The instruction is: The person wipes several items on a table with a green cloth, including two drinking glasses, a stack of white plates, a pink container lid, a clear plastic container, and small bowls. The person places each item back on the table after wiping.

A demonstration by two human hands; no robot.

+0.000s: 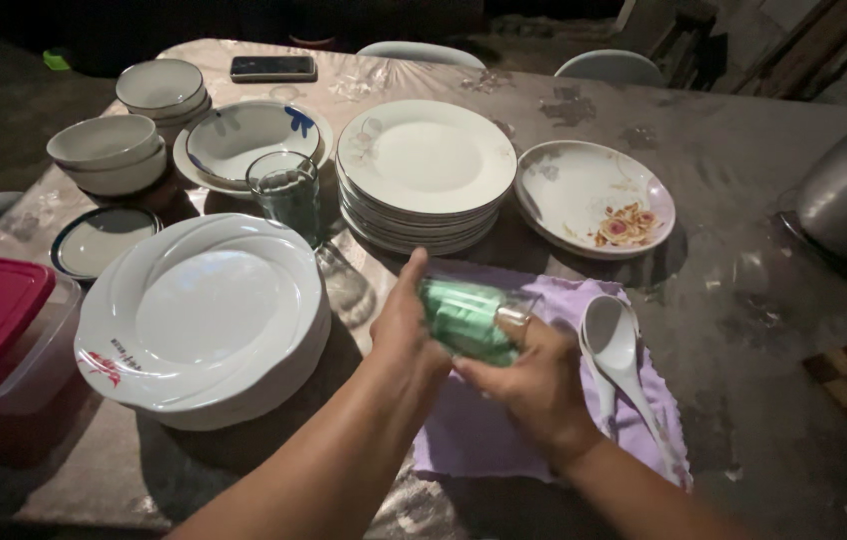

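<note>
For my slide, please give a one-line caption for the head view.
Both hands, left hand and right hand, hold a green-tinted glass over a purple cloth, beside stacked plates.

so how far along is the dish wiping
Looks done: stacked plates, bowls and another glass sit sorted on the table. In hand: left hand and right hand hold a glass with green cloth inside. Possibly left: the white ladle on the purple cloth.

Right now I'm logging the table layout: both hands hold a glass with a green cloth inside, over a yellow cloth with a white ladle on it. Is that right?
Not quite. The cloth under the hands is purple, not yellow, as the head view shows. The rest holds: the left hand and right hand hold a glass with green cloth inside, and a white ladle lies on the cloth.
</note>
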